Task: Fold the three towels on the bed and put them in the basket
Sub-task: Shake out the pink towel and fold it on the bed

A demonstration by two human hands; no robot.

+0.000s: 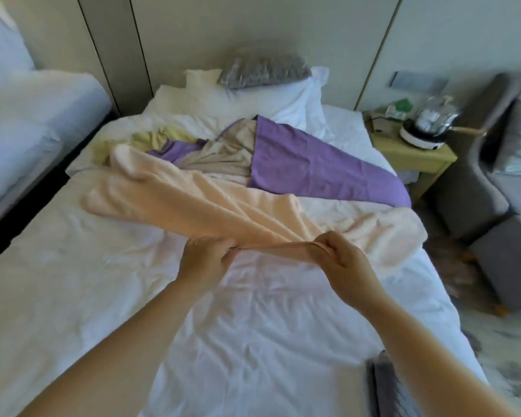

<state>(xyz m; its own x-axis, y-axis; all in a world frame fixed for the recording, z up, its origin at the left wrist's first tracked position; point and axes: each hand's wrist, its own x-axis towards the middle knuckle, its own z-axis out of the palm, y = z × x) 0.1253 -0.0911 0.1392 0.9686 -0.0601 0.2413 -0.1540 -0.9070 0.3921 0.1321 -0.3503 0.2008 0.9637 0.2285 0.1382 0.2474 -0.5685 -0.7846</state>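
A peach towel lies bunched across the middle of the white bed, stretching from far left toward me. My left hand and my right hand each pinch its near edge, close together. Behind it a purple and beige towel lies spread toward the right edge of the bed. A crumpled yellow towel sits at the far left behind the peach one. A grey ribbed thing, perhaps the basket, shows at the bed's near right corner, partly hidden by my right forearm.
White pillows and a grey cushion lie at the headboard. A yellow bedside table with a kettle stands to the right. A grey armchair is further right, and a second bed is on the left.
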